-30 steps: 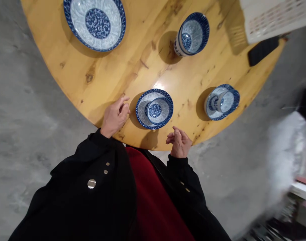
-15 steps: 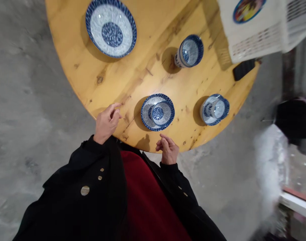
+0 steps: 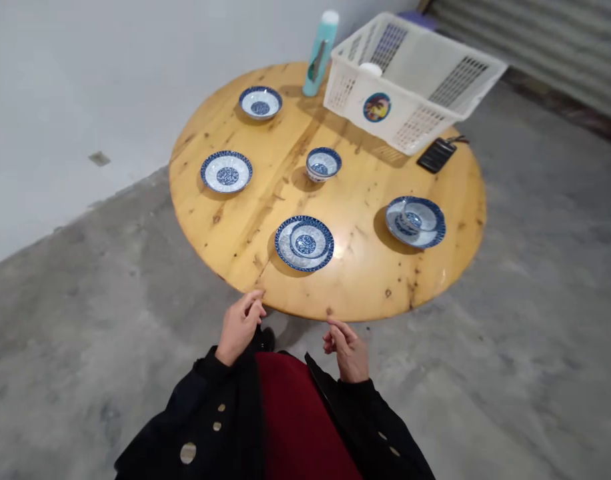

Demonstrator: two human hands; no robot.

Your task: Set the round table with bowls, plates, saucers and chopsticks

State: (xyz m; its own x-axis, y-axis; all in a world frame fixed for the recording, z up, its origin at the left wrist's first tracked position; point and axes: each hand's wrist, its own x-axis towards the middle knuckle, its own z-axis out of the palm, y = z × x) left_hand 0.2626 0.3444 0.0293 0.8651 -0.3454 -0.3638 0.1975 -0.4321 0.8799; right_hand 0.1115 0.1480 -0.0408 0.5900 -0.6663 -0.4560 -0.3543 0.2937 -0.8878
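My left hand (image 3: pixel 241 328) hovers by the table's near edge, empty, its fingers loosely bent and apart from the thumb. To its right is my right hand (image 3: pixel 350 350), also holding nothing, with the index finger stretched out and the others curled. The nearest dishes are a blue-and-white plate (image 3: pixel 283 249) and the small bowl (image 3: pixel 306 244) standing in it. Farther right, another plate (image 3: pixel 434 227) holds a bowl (image 3: pixel 419 215). A single bowl (image 3: pixel 323 164) stands mid-table. Two dishes, a plate (image 3: pixel 227 176) and a deeper one (image 3: pixel 261 105), lie on the left side.
The round wooden table (image 3: pixel 355 287) carries a white plastic basket (image 3: pixel 405 127) at the back right. Beside the basket stand a turquoise bottle (image 3: pixel 319 60) and, in front, a black phone-like object (image 3: pixel 436 155). A pale wall (image 3: pixel 85 87) rises behind on the left.
The view has tilted up and drawn back, bringing the whole table, basket and bottle into sight. Both hands now sit lower, at or just off the table's edge. The dishes appear unmoved.
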